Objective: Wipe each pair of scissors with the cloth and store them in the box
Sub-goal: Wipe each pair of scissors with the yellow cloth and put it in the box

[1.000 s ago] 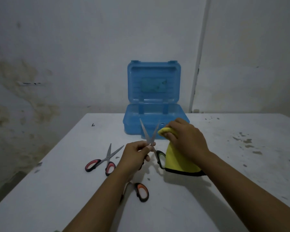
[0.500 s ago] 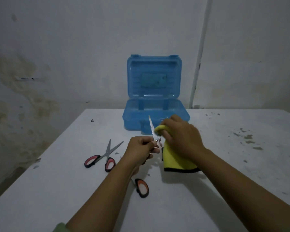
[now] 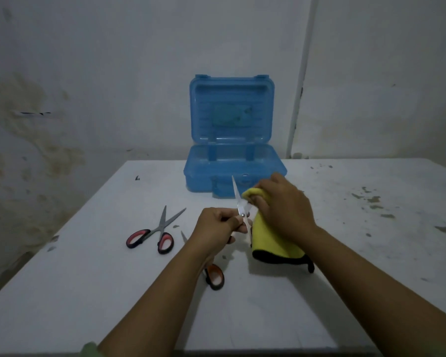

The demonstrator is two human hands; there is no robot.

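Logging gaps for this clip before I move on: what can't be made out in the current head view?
- Held scissors: handles hidden by the left hand; one blade wrapped in the yellow cloth gripped by the right hand.
- Orange-handled scissors: mostly hidden under the left forearm.
- Blue box: its floor is hidden by the front wall, so contents can't be told.
- Label inside the lid: too blurred to read.
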